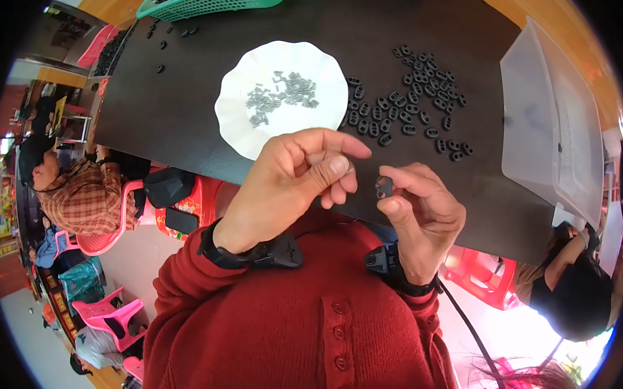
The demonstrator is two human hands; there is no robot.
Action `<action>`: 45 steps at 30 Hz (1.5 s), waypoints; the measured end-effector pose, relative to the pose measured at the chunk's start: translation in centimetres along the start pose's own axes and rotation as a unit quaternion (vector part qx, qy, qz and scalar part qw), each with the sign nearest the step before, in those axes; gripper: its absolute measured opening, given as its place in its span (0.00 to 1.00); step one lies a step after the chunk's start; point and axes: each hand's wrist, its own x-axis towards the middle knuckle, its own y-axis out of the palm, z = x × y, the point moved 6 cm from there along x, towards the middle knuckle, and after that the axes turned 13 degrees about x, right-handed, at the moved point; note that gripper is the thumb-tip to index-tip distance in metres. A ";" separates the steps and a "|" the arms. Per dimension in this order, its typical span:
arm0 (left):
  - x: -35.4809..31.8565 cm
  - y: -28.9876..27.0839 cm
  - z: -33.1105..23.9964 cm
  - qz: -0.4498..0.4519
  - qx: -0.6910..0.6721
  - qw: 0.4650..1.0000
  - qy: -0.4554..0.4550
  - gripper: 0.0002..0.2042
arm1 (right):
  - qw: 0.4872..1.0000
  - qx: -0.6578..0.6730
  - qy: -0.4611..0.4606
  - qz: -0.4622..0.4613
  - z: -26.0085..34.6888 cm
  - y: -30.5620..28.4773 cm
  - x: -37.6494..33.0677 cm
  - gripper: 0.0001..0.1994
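Two right-hand fingers point(410, 182) pinch a black piece point(385, 186) nearside of the plate point(238, 131); hold only its edge; left-hand fingers' point(340, 144) grip unclear.

1 plate point(247, 75), 1 bskt point(216, 3), blk pcs point(409, 130) (dozens)

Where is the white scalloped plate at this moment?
In the head view, the white scalloped plate sits on the dark table, upper centre, just beyond the left hand, with loose black pieces to its right.

Head-worn fisheye — downward, close above table point(162, 107)
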 end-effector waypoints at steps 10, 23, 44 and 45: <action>-0.1 3.6 -0.5 0.039 0.089 0.994 0.050 0.15 | 1.000 -0.012 0.020 -0.010 -0.3 -1.7 -1.1 0.17; 0.3 4.7 -0.6 0.004 0.202 0.975 0.092 0.11 | 0.988 -0.151 -0.009 0.022 0.5 -2.9 -1.0 0.17; 4.4 6.4 2.8 0.030 -0.008 0.999 -0.010 0.09 | 0.998 -0.016 -0.024 -0.060 -0.6 -7.7 -0.7 0.16; 4.6 6.8 2.8 0.030 0.007 0.999 -0.023 0.07 | 0.997 -0.016 -0.023 -0.067 -0.6 -7.7 -0.7 0.16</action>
